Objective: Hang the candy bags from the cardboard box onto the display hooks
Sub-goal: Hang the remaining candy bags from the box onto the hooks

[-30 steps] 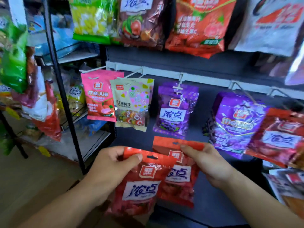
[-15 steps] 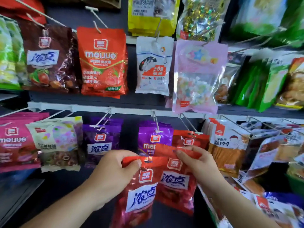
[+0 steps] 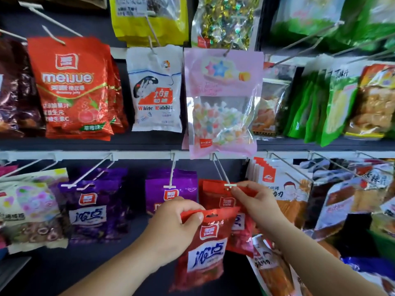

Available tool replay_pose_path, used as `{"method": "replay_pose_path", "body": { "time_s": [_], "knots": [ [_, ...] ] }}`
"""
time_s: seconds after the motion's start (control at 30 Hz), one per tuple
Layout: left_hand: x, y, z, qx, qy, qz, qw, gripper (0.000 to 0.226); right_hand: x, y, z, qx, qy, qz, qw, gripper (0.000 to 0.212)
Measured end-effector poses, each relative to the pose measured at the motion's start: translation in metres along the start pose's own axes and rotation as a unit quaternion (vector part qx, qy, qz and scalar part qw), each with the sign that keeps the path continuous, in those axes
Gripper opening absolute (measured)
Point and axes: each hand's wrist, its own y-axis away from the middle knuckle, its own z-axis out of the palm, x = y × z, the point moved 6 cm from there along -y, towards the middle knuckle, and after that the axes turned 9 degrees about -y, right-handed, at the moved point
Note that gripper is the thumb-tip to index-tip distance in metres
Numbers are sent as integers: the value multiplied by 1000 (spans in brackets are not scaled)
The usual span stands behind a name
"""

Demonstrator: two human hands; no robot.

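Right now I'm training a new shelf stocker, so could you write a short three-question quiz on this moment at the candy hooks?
1. True or false: the left hand grips one red bag, and the right hand pinches a second red bag.
2. Multiple choice: the white-tipped hook at the right hand's fingertips starts under which bag? A) pink star-candy bag B) White Rabbit bag C) green bags
3. Fill in: the bags on the next hook to the left are ___ in colour.

Key: 1 true; 2 A; 3 purple.
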Motion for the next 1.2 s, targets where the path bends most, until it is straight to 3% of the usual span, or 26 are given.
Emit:
{"method": "replay_pose_path", "body": {
  "time_s": [0.33,0.5,0.63,0.73,0.8,0.9,1.0,1.07,1.2],
  "knots": [
    [-1,-49,25,42,36,-6,998,7,16,-36,-13,69,86,10,994,5],
    [4,-70,38,35,85,4,996,9,-7,-7,-41,140,97,-102,980,10],
    [9,-83,52,69,57,12,996,12,-6,6,-42,142,53,-96,984,16],
    [6,-90,58,101,7,19,995,13,-8,12,-41,138,99,-133,977,4],
    [3,-94,59,118,-22,14,993,14,-5,22,-34,121,191,-192,955,5],
    [-4,-98,59,138,-31,-2,990,15,14,38,-5,33,372,-292,881,24],
    [-17,-83,52,153,-35,8,988,31,47,41,15,-30,480,-298,825,59],
    [-34,-59,43,162,-35,19,986,36,59,35,20,-27,516,-283,808,73],
    [-74,-16,16,165,-77,18,983,25,69,20,29,-5,513,-244,823,80]
  ]
}}
